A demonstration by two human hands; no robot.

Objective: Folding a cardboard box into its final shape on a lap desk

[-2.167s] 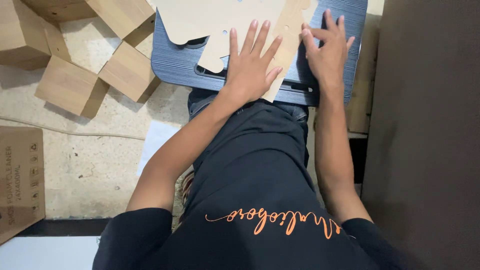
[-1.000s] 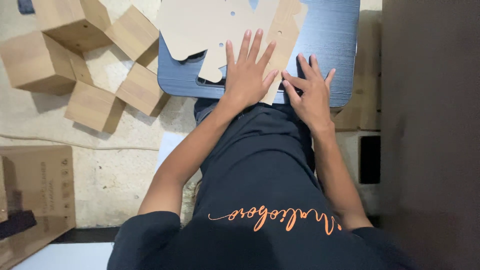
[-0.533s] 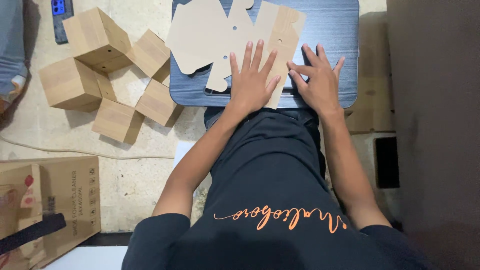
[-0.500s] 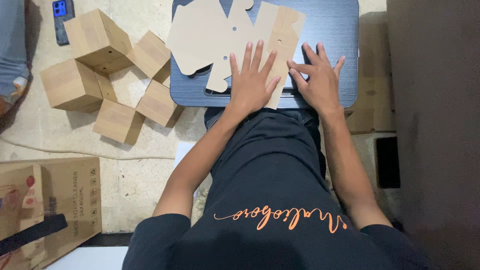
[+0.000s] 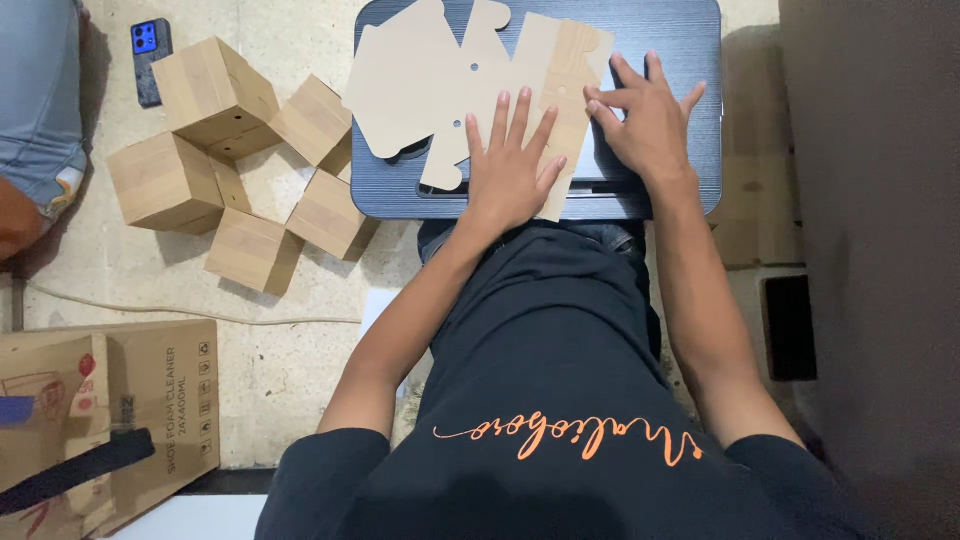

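A flat die-cut cardboard box blank (image 5: 440, 70) lies unfolded on a small black lap table (image 5: 680, 40). My left hand (image 5: 510, 165) rests flat on the blank's near part, fingers spread, pressing it down. My right hand (image 5: 645, 115) lies on the table at the blank's right edge, its fingertips touching the wood-patterned right panel (image 5: 570, 60). Neither hand grips anything.
Several folded wood-patterned cardboard boxes (image 5: 215, 95) sit on the floor to the left. A blue phone (image 5: 150, 45) lies beyond them. A brown carton (image 5: 150, 410) stands at lower left. Another person's leg in jeans (image 5: 35, 100) is at the far left. A dark panel (image 5: 870, 250) fills the right side.
The view has shifted so the table and floor boxes sit lower in frame. Both hands stay on the blank; the right hand has moved from the table's far right edge onto the blank's edge.
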